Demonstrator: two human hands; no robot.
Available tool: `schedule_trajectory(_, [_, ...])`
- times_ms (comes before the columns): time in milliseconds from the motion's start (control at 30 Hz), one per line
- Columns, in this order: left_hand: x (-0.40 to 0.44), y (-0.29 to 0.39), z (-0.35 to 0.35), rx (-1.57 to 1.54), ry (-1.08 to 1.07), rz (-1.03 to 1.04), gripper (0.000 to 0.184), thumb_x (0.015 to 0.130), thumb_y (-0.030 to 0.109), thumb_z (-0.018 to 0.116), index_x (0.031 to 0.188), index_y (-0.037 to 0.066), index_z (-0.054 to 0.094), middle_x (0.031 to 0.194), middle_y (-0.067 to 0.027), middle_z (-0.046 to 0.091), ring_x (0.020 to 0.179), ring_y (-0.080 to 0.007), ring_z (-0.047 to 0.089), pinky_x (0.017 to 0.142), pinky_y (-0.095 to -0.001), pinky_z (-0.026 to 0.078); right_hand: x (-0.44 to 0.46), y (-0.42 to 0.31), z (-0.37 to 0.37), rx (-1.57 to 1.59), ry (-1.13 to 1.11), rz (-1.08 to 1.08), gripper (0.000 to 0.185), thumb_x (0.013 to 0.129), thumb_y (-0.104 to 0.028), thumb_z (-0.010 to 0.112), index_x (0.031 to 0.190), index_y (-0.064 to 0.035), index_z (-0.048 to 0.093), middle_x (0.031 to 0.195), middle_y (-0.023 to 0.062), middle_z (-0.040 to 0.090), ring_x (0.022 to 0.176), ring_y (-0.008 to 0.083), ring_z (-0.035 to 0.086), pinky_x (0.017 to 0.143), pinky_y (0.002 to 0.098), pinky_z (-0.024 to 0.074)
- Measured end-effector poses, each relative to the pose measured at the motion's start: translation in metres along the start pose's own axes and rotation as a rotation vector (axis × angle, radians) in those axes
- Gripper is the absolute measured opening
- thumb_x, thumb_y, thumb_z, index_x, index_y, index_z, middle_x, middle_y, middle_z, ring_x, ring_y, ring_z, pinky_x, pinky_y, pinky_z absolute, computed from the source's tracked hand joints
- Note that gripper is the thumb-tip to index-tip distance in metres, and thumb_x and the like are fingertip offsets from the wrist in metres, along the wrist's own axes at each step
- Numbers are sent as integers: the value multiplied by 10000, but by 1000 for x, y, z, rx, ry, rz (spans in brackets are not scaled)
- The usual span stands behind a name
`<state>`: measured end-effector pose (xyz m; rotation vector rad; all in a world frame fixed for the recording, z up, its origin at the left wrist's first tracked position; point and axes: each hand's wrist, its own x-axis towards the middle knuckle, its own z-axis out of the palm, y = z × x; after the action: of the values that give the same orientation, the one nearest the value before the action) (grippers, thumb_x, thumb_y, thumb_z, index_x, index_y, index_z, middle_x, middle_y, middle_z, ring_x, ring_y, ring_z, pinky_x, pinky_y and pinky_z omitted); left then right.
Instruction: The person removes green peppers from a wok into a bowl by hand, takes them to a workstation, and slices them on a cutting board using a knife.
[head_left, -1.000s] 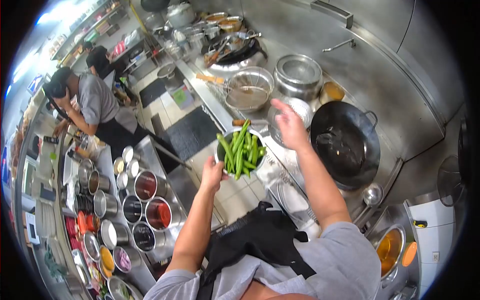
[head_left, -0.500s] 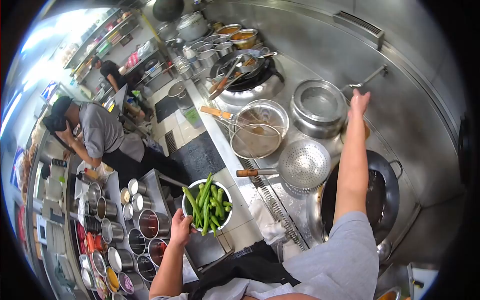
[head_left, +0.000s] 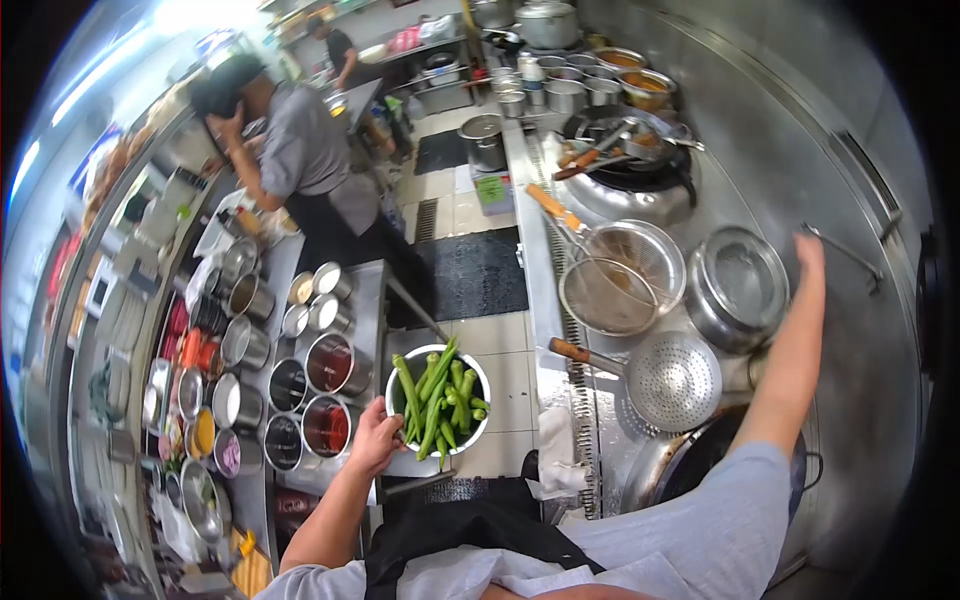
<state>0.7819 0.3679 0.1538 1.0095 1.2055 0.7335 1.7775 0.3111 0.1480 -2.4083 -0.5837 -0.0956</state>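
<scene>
My left hand (head_left: pixel 376 438) grips the rim of a white bowl (head_left: pixel 477 432) full of long green okra-like pods (head_left: pixel 436 398), held over the floor between the two counters. My right arm stretches far to the right, with my right hand (head_left: pixel 809 250) at the end of a thin metal spout (head_left: pixel 845 252) on the steel back wall. Its fingers are too small and foreshortened to read. Below that arm a dark wok (head_left: pixel 715 452) is partly hidden. A lidded steel pot (head_left: pixel 738 285) stands just left of the right hand.
A perforated ladle (head_left: pixel 673 382) and wire strainers (head_left: pixel 625 275) lie on the stove counter. Farther back is another wok (head_left: pixel 640 150) with utensils. Steel pots of sauces (head_left: pixel 330 425) crowd the left counter. One person (head_left: pixel 315 150) stands there, another (head_left: pixel 335 50) farther off.
My right hand has moved away from above the stove to the spout at the wall. The view has turned, and the left hand still holds the bowl.
</scene>
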Motion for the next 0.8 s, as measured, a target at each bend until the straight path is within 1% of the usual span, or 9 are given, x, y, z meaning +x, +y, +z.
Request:
schedule_trajectory(33, [-6,-2,-6,-27,13,11,193,954,24,566,1143,43,540,903,-69,656,656,-137,646,470,-264,544,-55,-30,-28,42,-51,103,644,869,-364,713,1275,126,619,1299,347,638,1273,440,607,1061,488,472])
schedule_trajectory(100, [-19,-9,-21,-57,15,35,239,950,25,567,1187,29,546,915,-67,662,650,-128,633,483,-264,539,-180,-69,-44,-67,530,-361,757,970,-242,641,1584,19,283,1510,322,462,1376,461,479,1139,494,395])
schedule_trajectory(133, [-29,-8,-30,-73,9,59,257,946,29,567,1202,23,549,920,-66,664,653,-126,630,487,-266,536,-250,-106,-58,-52,524,-388,674,987,-197,621,1583,-46,346,1510,278,478,1398,431,454,1172,474,364])
schedule_trajectory(233, [-49,-39,-82,-26,49,173,345,925,44,573,1270,26,569,964,-42,673,664,-100,627,490,-241,503,-270,-18,-4,-126,-272,-317,432,1031,-175,557,1430,-7,550,1358,251,616,1264,377,599,1068,448,470])
schedule_trajectory(300, [-81,-39,-116,47,121,197,350,910,54,584,1259,29,579,959,-35,669,701,-95,626,503,-245,510,-392,-54,17,103,19,-551,308,1035,-156,568,1242,53,659,1196,254,697,1112,375,671,988,434,513])
schedule_trajectory(467, [-207,-79,-197,-163,359,157,161,934,76,605,1081,23,566,887,-62,657,625,-114,633,498,-269,548,-655,-125,97,668,-805,-290,145,940,68,550,1045,-26,587,747,52,579,530,134,558,483,278,482])
schedule_trajectory(600, [-309,-143,-279,-243,599,141,145,926,56,615,1056,21,562,852,-78,674,600,-131,653,460,-266,550,-821,-194,120,386,-1256,-388,59,979,-46,610,929,-19,599,664,46,571,468,125,530,441,271,451])
schedule_trajectory(667, [-371,-176,-315,-321,725,127,195,917,45,610,1106,16,572,875,-91,683,609,-129,658,463,-258,553,-869,-196,183,191,-1326,-813,184,1011,-132,598,853,-39,599,663,52,580,433,121,521,357,293,398])
schedule_trajectory(800, [-481,-236,-362,-430,1014,133,273,923,39,602,1192,13,569,907,-91,686,618,-134,666,464,-239,549,-1036,-298,188,-129,-1445,-1315,327,981,-293,660,895,23,645,808,185,689,787,336,673,744,455,528])
